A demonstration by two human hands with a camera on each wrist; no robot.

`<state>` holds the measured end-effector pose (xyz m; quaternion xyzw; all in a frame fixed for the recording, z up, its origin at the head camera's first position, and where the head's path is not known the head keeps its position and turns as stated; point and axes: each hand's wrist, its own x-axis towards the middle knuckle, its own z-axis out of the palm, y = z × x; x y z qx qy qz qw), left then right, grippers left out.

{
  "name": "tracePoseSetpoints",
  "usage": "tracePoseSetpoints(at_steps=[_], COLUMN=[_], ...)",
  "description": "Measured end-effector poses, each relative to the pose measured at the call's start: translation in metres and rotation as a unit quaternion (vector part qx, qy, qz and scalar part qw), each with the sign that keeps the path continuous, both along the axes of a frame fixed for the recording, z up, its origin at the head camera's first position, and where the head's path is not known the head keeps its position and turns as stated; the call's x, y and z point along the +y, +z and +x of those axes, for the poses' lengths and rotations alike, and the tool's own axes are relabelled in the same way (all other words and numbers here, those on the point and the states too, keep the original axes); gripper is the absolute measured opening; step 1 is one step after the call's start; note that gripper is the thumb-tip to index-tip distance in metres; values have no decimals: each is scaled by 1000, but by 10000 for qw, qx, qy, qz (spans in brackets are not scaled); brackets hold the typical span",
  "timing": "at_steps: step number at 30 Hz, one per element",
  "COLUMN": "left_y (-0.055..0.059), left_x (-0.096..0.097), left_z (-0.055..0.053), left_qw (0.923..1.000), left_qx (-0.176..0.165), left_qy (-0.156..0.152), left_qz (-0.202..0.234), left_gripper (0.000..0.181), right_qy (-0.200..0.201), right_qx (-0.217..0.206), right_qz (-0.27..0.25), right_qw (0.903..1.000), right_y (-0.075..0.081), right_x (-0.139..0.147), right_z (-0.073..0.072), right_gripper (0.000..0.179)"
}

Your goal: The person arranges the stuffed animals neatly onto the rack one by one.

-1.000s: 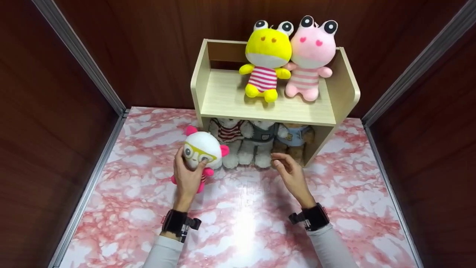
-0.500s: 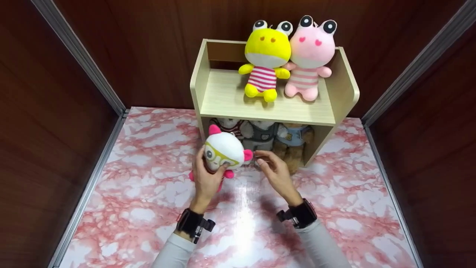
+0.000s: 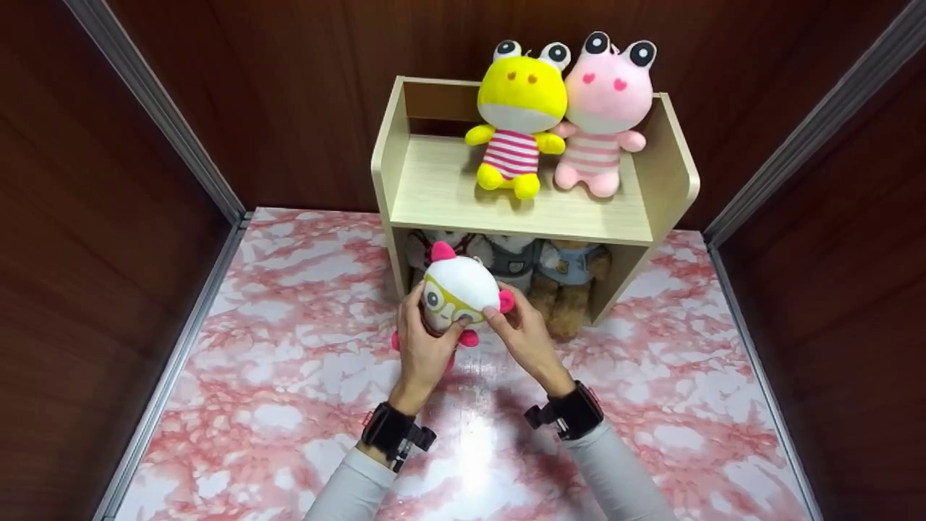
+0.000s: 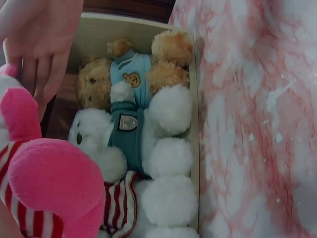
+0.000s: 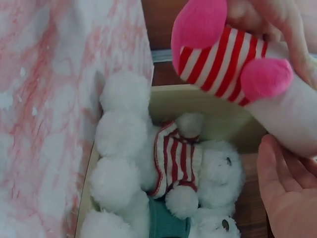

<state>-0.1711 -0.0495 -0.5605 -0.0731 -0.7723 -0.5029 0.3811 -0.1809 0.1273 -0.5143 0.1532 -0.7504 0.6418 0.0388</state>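
A plush panda doll [image 3: 465,281] with a white head, yellow glasses and pink ears is held up in front of the shelf's lower compartment. My left hand [image 3: 423,346] grips it from the left, thumb across the front of its face. On the other side, my right hand [image 3: 528,337] holds the head by the pink ear, thumb in front and fingers behind. The doll's red-and-white striped body [image 5: 223,64] and pink limbs show in the right wrist view; one pink limb [image 4: 54,173] fills the near left of the left wrist view.
On the wooden shelf's [image 3: 434,195] upper board sit a yellow frog plush [image 3: 522,98] and a pink frog plush [image 3: 608,98]. Below are two white bears, one in stripes [image 5: 176,161], one in green [image 4: 126,131], and a brown bear [image 3: 568,289]. Dark walls [image 3: 101,217] enclose the marbled surface [image 3: 275,405].
My left hand has carried the panda doll rightward to the front of the shelf. My right hand has moved left and taken hold of the doll's head.
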Motion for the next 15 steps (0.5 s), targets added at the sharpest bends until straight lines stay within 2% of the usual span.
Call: tracePoseSetpoints(at_steps=[3, 6, 9, 11, 15], left_y=[-1, -1, 0, 0, -1], left_x=[3, 2, -2, -6, -15], left_z=[0, -1, -1, -1, 0], left_qw=[9993, 9973, 9952, 9938, 9875], left_qx=[-7, 48, 28, -99, -778], left_qy=[107, 20, -380, -706, -1317], left_qz=[-345, -730, -898, -855, -369], left_gripper=[87, 91, 91, 91, 97], right_qy=[-133, -233, -340, -377, -428], right_qx=[55, 27, 56, 165, 426], right_qz=[-47, -146, -224, -209, -95], right_qw=[9999, 9996, 9992, 9989, 9981], right_y=[-7, -9, -8, -5, 1], right_x=[0, 4, 11, 15, 24], right_z=[-5, -8, -11, -13, -18], right_gripper=[40, 38, 36, 35, 33])
